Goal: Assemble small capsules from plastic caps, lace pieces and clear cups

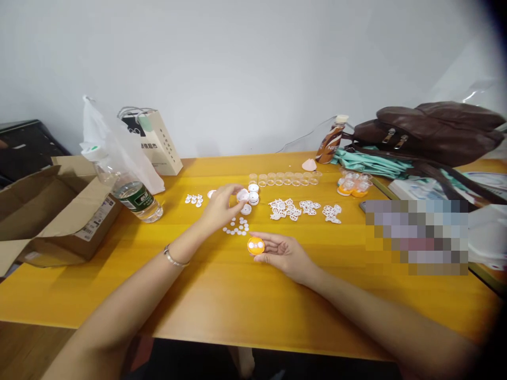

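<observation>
My right hand (291,257) holds an orange round part (255,253) above the table, pinched at its rim. Two white dots show inside it. Farther forward, my left hand (222,207) has its thumb and fingers around a white round cup-like part (243,196). More white round parts (253,197) stand beside it, touching or nearly so. Small white discs (236,228) lie scattered between my hands. Left of my left hand are several small white pegged pieces (194,199). White lattice pieces (285,209) are spread in groups to the right.
Clear plastic cups (285,179) form a row at the back. Finished-looking orange and clear pieces (354,184) cluster at right. A water bottle (138,198) and cardboard box (59,211) stand left. A drink bottle (331,140) and brown bag (428,129) are back right.
</observation>
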Available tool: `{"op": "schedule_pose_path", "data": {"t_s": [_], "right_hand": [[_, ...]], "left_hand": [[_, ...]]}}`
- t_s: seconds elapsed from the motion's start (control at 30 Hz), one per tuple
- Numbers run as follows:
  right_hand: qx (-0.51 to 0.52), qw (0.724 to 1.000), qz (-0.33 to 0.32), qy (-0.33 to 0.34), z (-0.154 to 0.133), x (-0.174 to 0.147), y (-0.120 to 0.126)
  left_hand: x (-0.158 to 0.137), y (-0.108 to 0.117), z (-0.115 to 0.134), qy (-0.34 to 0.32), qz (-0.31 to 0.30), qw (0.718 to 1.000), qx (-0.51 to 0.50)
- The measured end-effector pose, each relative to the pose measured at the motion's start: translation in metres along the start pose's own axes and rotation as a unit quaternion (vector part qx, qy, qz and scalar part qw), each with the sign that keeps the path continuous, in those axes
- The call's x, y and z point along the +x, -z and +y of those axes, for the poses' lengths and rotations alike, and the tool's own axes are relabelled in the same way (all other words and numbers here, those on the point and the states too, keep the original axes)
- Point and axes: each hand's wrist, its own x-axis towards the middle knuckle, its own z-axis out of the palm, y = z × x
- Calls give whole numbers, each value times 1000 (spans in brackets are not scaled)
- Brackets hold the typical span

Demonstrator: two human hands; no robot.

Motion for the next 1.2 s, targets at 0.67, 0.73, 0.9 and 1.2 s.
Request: {"op": "schedule_pose_path", "data": {"t_s": [0.67, 0.73, 0.9, 1.2], "right_hand": [[-42, 998, 40, 39, 0, 4, 4], [-36, 998, 44, 38, 0, 4, 5], [-30, 998, 51, 28, 0, 6, 5], [-43, 999, 17, 22, 7, 7, 3]], "left_hand": [[-63, 33, 32, -24, -172, 970, -169], [-64, 32, 31, -33, -202, 969, -138], [-66, 30, 26, -69, -265, 961, -35], [-64, 19, 40, -55, -157, 982, -93]]}}
